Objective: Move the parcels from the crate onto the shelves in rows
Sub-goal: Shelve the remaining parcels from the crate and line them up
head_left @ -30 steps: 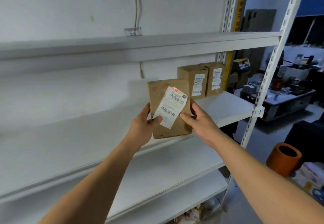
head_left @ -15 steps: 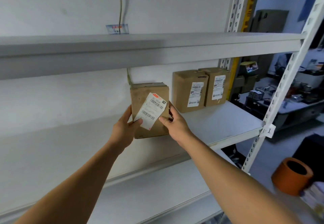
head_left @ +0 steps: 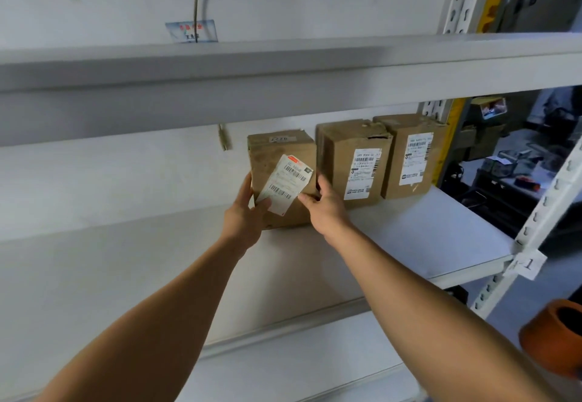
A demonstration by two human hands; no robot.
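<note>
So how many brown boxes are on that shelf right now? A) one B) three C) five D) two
B: the parcel gripped between the left hand and right hand stands on the shelf beside the middle parcel and the right parcel, making three in a row.

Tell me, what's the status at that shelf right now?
Left hand and right hand grip the third parcel, one each side. Parcel on shelf, beside two labelled parcels. Nothing blocking.
</note>
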